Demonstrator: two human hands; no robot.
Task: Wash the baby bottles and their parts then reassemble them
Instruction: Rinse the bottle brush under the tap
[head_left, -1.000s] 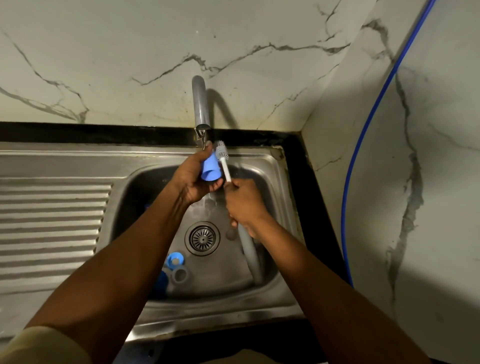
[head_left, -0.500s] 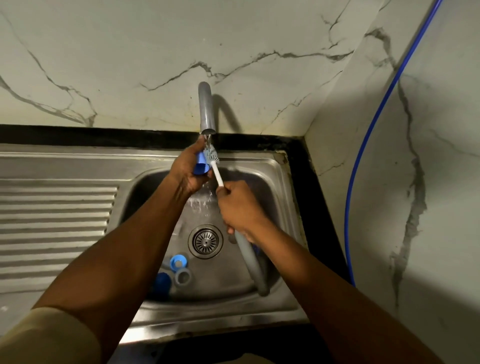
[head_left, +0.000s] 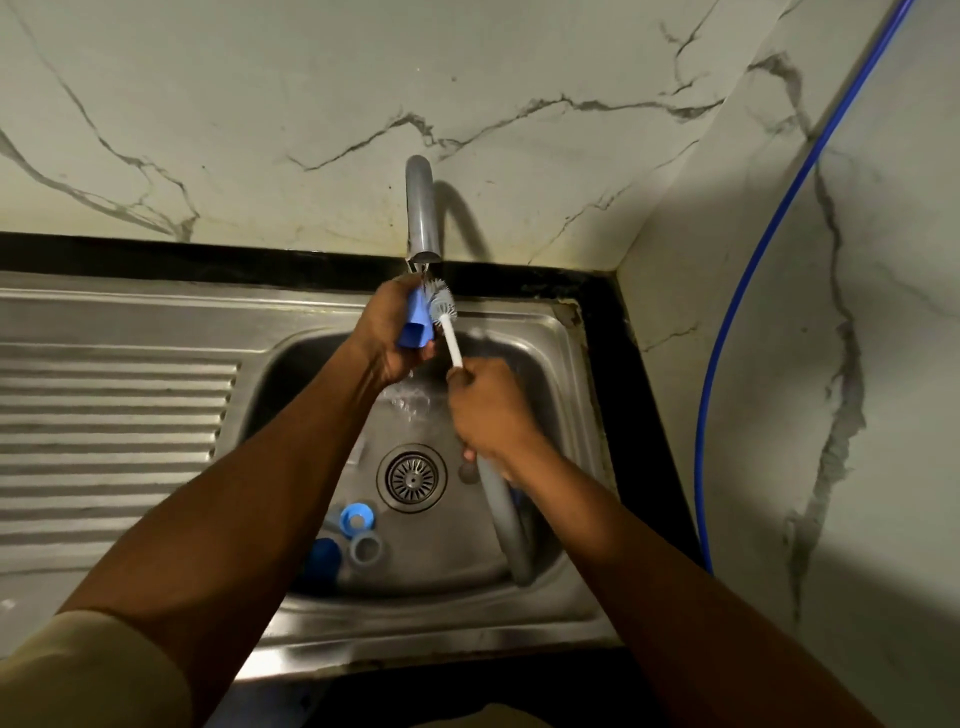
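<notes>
By the sink's (head_left: 441, 623) front wall lie a blue ring (head_left: 355, 517), a grey ring (head_left: 365, 548) and a dark blue cap (head_left: 322, 561). Farther back, the right hand (head_left: 488, 410) clenches the brush (head_left: 451, 340). At the rear edge, the left hand (head_left: 387, 338) grips a blue bottle part (head_left: 415, 327) against the bristles, under the tap (head_left: 421, 213).

Place: a home kitchen, at the washing-up corner.
Sink: a stainless steel sink (head_left: 566, 364) with a ribbed drainboard (head_left: 114, 415) and a round drain strainer (head_left: 412, 478).
Tap: a grey spout (head_left: 420, 208) over the basin (water splashes below it).
Surround: marble-veined wall (head_left: 260, 104) above a black counter edge (head_left: 156, 257).
Basin: small blue bottle parts (head_left: 356, 517) lie near the strainer.
</notes>
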